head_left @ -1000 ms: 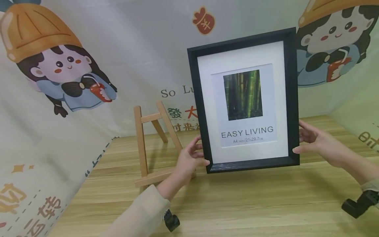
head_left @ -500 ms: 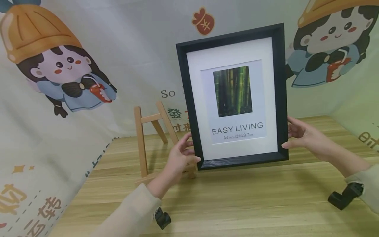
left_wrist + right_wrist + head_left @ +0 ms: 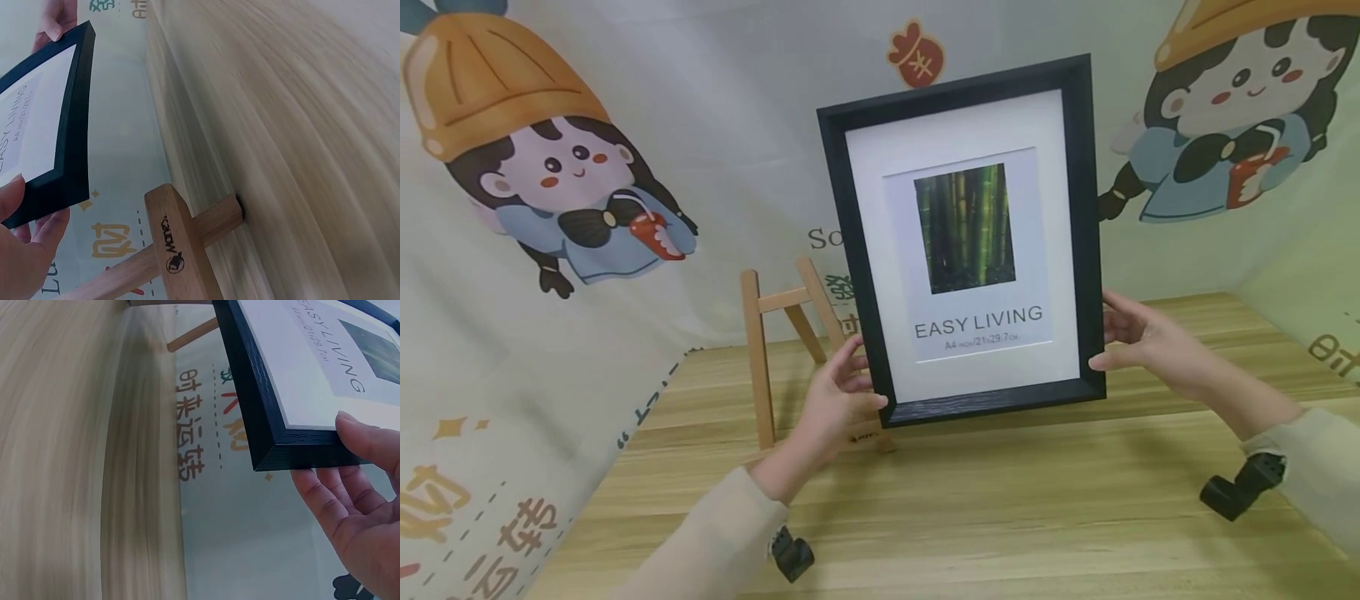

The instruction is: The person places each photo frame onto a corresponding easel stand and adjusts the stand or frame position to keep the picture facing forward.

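A black picture frame (image 3: 977,408) with a white mat and a bamboo picture is held upright above the table, slightly tilted. My left hand (image 3: 835,404) grips its lower left side, thumb on the front and fingers behind. On the opposite side my right hand (image 3: 1157,346) grips the lower right edge the same way, as the right wrist view shows with the thumb over the frame's front (image 3: 312,440). Behind the left hand stands a small wooden easel (image 3: 758,358), partly hidden by the frame and the hand. Its front ledge (image 3: 181,250) shows close up in the left wrist view.
The wood-grained table (image 3: 1000,517) stretches beneath both hands. A pale printed cloth (image 3: 752,125) with cartoon figures and lettering hangs behind and along the sides. Small black cameras (image 3: 1240,487) sit at the wrists.
Both hands have carried the picture frame left and slightly up, toward the easel, and it now covers more of the easel's right side. The easel has stayed in place.
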Demonstrator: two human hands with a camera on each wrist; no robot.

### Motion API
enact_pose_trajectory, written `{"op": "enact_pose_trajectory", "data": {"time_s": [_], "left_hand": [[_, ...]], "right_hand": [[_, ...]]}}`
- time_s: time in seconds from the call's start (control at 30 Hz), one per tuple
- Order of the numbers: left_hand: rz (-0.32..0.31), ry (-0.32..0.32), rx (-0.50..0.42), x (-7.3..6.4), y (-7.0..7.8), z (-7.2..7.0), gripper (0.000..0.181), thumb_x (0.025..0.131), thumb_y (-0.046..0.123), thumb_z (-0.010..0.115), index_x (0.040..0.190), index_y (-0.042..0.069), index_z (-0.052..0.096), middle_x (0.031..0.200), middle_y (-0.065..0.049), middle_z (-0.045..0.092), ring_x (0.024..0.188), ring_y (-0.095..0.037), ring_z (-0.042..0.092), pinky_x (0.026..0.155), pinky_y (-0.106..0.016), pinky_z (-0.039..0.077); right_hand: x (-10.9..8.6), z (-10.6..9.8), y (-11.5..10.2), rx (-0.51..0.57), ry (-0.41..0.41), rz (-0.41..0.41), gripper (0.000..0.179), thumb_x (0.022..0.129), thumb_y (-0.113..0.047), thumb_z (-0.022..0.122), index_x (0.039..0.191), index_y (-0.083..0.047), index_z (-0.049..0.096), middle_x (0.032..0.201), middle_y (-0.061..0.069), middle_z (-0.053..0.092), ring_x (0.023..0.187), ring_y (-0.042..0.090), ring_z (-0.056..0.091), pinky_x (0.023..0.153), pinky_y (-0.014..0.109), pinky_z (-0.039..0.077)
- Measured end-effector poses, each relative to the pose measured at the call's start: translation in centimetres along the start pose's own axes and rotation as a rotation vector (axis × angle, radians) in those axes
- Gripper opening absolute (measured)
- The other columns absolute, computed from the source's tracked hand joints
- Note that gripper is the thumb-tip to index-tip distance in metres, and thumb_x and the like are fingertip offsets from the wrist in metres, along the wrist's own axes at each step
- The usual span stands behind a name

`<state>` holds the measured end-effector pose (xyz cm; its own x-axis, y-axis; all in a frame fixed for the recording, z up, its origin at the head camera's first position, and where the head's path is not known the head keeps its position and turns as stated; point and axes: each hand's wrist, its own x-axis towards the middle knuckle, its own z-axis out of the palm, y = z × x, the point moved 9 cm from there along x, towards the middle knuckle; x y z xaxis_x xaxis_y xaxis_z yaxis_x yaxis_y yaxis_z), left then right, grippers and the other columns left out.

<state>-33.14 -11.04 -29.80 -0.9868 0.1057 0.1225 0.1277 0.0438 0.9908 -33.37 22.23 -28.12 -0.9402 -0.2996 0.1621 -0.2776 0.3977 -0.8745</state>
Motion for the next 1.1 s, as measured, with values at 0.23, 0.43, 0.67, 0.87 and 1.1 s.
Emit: {"op": "enact_pose_trajectory", "data": {"time_s": [0.23, 0.43, 0.67, 0.87, 1.1], "left_hand": [[0.0, 0.035, 0.034, -0.1, -0.1, -1.3, 0.082, 0.07, -0.023, 0.059, 0.141, 0.012, 0.036, 0.118, -0.017, 0.05, 0.09, -0.016, 0.054, 0.07, -0.02, 0.052], [-0.016, 0.039, 0.032, -0.2, -0.2, -2.1, 0.083, 0.07, -0.023, 0.058, 0.142, 0.011, 0.033, 0.122, -0.018, 0.05, 0.089, -0.014, 0.056, 0.071, -0.021, 0.051], [-0.043, 0.051, 0.059, -0.5, -0.3, -3.2, 0.083, 0.072, -0.021, 0.059, 0.142, 0.015, 0.033, 0.122, -0.014, 0.05, 0.091, -0.013, 0.057, 0.075, -0.022, 0.051], [-0.035, 0.038, 0.079, -0.8, -0.2, -3.9, 0.082, 0.073, -0.02, 0.058, 0.143, 0.014, 0.03, 0.124, -0.015, 0.049, 0.09, -0.012, 0.053, 0.073, -0.02, 0.051], [-0.046, 0.059, 0.087, -1.0, -0.3, -4.7, 0.084, 0.073, -0.02, 0.059, 0.144, 0.014, 0.03, 0.125, -0.015, 0.048, 0.087, -0.009, 0.055, 0.072, -0.019, 0.051]], "right_hand": [[0.6, 1.0, -0.3, 0.027, -0.017, -0.006, 0.092, 0.08, -0.005, 0.067, 0.147, -0.005, 0.005, 0.109, -0.001, 0.048, 0.096, 0.004, 0.048, 0.078, 0.014, 0.045], [1.2, 1.8, -0.5, 0.06, -0.031, -0.006, 0.092, 0.079, -0.004, 0.067, 0.147, -0.005, 0.005, 0.108, 0.003, 0.048, 0.096, 0.006, 0.048, 0.079, 0.016, 0.046], [1.9, 2.7, -0.6, 0.071, -0.041, 0.004, 0.092, 0.079, -0.006, 0.068, 0.147, -0.004, 0.005, 0.113, 0.011, 0.047, 0.098, 0.008, 0.048, 0.08, 0.016, 0.046], [2.6, 3.4, -0.7, 0.081, -0.056, 0.003, 0.092, 0.08, -0.005, 0.067, 0.147, -0.006, 0.005, 0.11, 0.012, 0.046, 0.097, 0.01, 0.048, 0.079, 0.017, 0.047], [3.0, 4.0, -0.8, 0.095, -0.06, 0.001, 0.092, 0.079, -0.004, 0.068, 0.147, -0.005, 0.006, 0.106, 0.011, 0.045, 0.096, 0.013, 0.046, 0.078, 0.018, 0.047]]}}
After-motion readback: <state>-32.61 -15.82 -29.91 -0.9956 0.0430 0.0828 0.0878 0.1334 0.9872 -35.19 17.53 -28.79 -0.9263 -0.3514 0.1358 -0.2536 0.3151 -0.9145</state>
